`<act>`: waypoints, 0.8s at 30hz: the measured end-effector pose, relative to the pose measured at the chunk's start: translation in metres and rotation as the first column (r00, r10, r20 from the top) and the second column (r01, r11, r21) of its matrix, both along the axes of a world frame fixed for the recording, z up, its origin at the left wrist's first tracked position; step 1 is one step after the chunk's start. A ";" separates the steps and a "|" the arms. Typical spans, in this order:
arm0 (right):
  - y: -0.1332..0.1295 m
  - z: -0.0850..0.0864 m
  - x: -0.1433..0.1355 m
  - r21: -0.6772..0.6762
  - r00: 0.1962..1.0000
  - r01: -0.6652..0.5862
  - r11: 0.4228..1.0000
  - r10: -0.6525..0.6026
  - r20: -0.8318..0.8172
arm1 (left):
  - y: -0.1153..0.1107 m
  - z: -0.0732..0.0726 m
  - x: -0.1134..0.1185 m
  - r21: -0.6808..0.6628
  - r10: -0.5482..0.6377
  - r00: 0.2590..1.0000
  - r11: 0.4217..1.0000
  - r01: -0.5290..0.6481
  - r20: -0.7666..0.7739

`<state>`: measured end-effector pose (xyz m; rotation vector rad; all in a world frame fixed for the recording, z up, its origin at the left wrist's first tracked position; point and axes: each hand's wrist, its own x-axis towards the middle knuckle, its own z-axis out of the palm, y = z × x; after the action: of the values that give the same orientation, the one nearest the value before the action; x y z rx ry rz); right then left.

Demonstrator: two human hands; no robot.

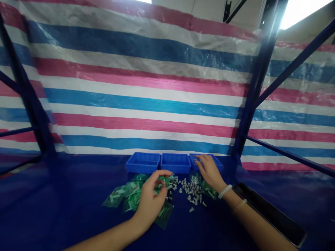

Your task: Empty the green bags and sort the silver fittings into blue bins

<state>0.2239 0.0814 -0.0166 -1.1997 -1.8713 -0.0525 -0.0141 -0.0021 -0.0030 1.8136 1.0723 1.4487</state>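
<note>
My left hand (152, 196) hovers over green-tinted plastic packets (132, 191) holding small pale parts. Its thumb and curved fingers are apart, and I see nothing between them. My right hand (210, 171) reaches over the right blue bin (218, 164), fingers and thumb spread at its opening. Small pale pieces near those fingertips are too blurred to name. Between my hands lies a loose pile of silvery screws (192, 190), several of them scattered toward me. Another green packet (209, 191) lies below my right hand, partly hidden by it.
Left blue bin (142, 169) and middle blue bin (176, 169) stand beside the right one, along the table's back. A dark phone (269, 212) lies by my right forearm. Blue metal posts (252, 90) frame the blue tabletop (78, 209), before a striped plastic sheet (146, 104).
</note>
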 end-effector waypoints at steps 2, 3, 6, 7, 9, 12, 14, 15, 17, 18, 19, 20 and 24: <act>-0.014 -0.003 -0.020 -0.035 0.988 -0.121 0.992 0.124 0.089 | 0.003 -0.001 -0.001 0.008 0.028 1.000 1.000 -0.028 0.006; -0.021 -0.004 -0.030 -0.073 0.965 -0.198 0.978 0.207 0.161 | 0.004 -0.002 -0.001 0.015 0.042 0.999 0.999 -0.042 0.008; -0.037 -0.004 -0.055 -0.154 0.896 -0.285 0.946 0.320 0.306 | 0.008 -0.003 -0.003 0.054 0.083 0.996 0.995 -0.084 0.020; -0.040 -0.003 -0.061 -0.166 0.887 -0.286 0.944 0.326 0.328 | 0.009 -0.004 -0.004 0.072 0.093 0.995 0.993 -0.095 0.025; -0.043 -0.002 -0.068 -0.187 0.879 -0.275 0.943 0.325 0.348 | 0.010 -0.005 -0.006 0.099 0.106 0.994 0.989 -0.108 0.029; -0.043 -0.001 -0.075 -0.241 0.883 -0.237 0.941 0.312 0.350 | 0.011 -0.005 -0.006 0.112 0.110 0.993 0.987 -0.112 0.030; -0.042 -0.002 -0.078 -0.274 0.894 -0.206 0.939 0.295 0.337 | 0.011 -0.006 -0.006 0.111 0.107 0.994 0.988 -0.110 0.035; -0.043 -0.003 -0.079 -0.280 0.901 -0.190 0.941 0.280 0.331 | 0.011 -0.006 -0.006 0.110 0.105 0.994 0.988 -0.109 0.038; -0.043 -0.006 -0.081 -0.268 0.911 -0.157 0.950 0.244 0.332 | 0.010 -0.006 -0.006 0.111 0.096 0.994 0.989 -0.100 0.042; -0.044 -0.008 -0.082 -0.256 0.913 -0.144 0.956 0.227 0.337 | 0.010 -0.006 -0.006 0.113 0.091 0.995 0.989 -0.095 0.043; -0.045 -0.009 -0.082 -0.243 0.915 -0.135 0.960 0.215 0.341 | 0.009 -0.006 -0.005 0.114 0.086 0.995 0.989 -0.090 0.041; -0.045 -0.010 -0.082 -0.235 0.915 -0.133 0.963 0.211 0.344 | 0.008 -0.006 -0.005 0.113 0.082 0.996 0.990 -0.086 0.037; -0.045 -0.009 -0.082 -0.207 0.913 -0.147 0.967 0.213 0.348 | 0.006 -0.008 -0.003 0.105 0.075 0.997 0.992 -0.076 0.019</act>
<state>0.1421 0.0360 -0.0260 -1.1887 -2.3538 -0.0092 -0.0174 0.0034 -0.0105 1.8491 1.0857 1.5888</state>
